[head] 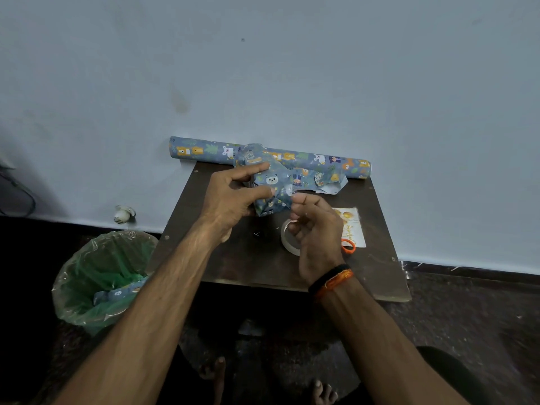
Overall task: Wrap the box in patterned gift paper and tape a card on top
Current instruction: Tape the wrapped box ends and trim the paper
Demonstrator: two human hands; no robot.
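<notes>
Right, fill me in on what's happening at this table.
A person is wrapping a box in animal-print paper. The left hand grips the part-wrapped box on the small dark table, while the right hand pinches a piece of clear tape at the folded end. The tape roll lies under that hand, the card waits to the right, untaped, and the paper roll lies against the wall.

One head view, from above
We look forward and down, close over the small table, wall beyond.
</notes>
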